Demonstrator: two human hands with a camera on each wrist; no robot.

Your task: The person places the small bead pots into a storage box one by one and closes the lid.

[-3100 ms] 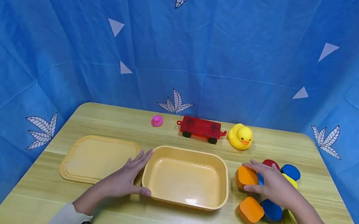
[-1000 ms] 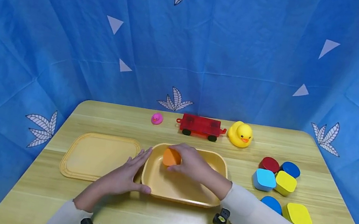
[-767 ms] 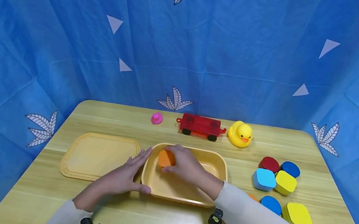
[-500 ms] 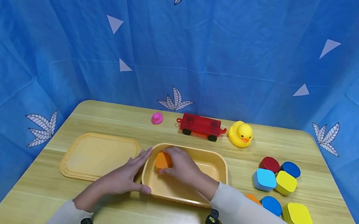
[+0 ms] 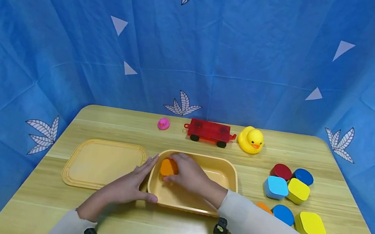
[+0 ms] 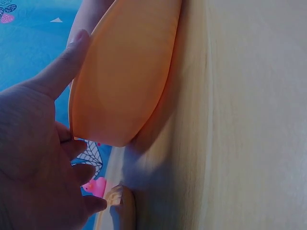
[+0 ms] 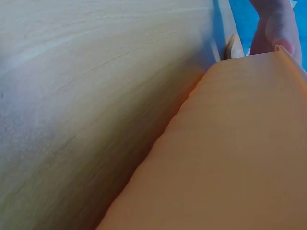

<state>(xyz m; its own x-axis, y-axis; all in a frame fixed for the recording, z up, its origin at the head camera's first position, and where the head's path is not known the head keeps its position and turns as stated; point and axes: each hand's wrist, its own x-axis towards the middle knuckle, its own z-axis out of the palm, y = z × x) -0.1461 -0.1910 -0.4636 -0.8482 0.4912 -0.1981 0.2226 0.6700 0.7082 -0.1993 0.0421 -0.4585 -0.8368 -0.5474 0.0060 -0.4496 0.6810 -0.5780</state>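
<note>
In the head view, an orange rounded-square block (image 5: 167, 168) is inside the tan plastic box (image 5: 190, 208), near its left wall. My right hand (image 5: 189, 175) grips it between thumb and fingers, reaching in over the near right part of the rim. My left hand (image 5: 127, 185) lies along the left end of the box, thumb and straight fingers spread against the rim. The left wrist view shows that thumb on the edge of the box wall (image 6: 127, 72). The right wrist view is mostly filled by the box's outer side (image 7: 225, 143), which hides the right hand.
A flat tan lid (image 5: 102, 160) lies left of the box. Red, blue, light blue (image 5: 276, 187) and yellow blocks (image 5: 311, 225) stand at the right, with another orange block partly behind the sleeve. A pink duck (image 5: 163, 124), red wagon (image 5: 209, 131) and yellow duck (image 5: 251, 140) line the back.
My right hand took the orange block from the group at the right and carried it left into the box, then shifted slightly further left. My left hand stayed at the box's left end.
</note>
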